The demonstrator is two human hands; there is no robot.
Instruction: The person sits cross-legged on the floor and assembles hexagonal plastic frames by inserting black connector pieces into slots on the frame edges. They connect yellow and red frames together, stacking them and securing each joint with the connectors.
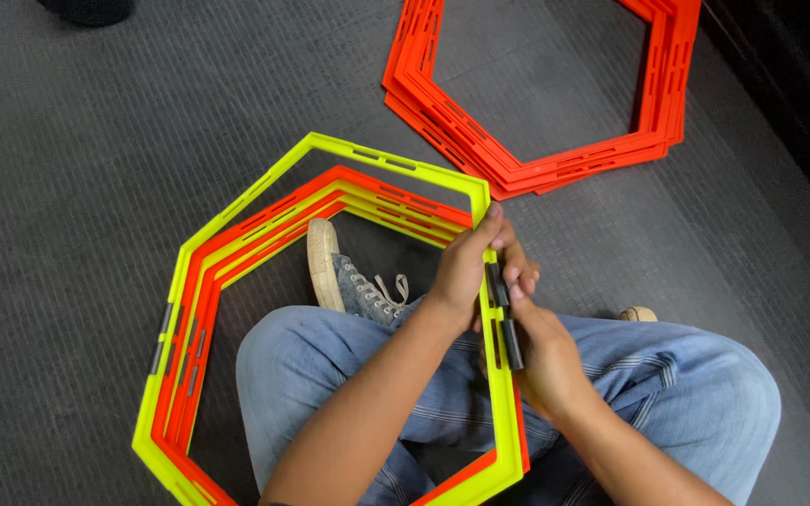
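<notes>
- The floor [77, 141] is dark grey ribbed carpet; it fills the view from nine o'clock round to three.
- A stack of yellow and orange hexagon rings [189, 309] lies flat on it at about eight o'clock, around the person's crossed legs in blue jeans [667, 375].
- A grey canvas shoe [339, 276] sits inside the rings, near the centre.
- The left hand [466, 267] is closed around the top yellow ring's right edge, just above a dark clip [503, 314] — fingers wrapped over the rim.
- The right hand [541, 351] grips the same edge just below, thumb on the clip, touching the left hand.
- A second stack of orange hexagon rings [536, 159] lies at one o'clock, well apart.
- A dark wall base [799, 94] runs along the two o'clock edge.
</notes>
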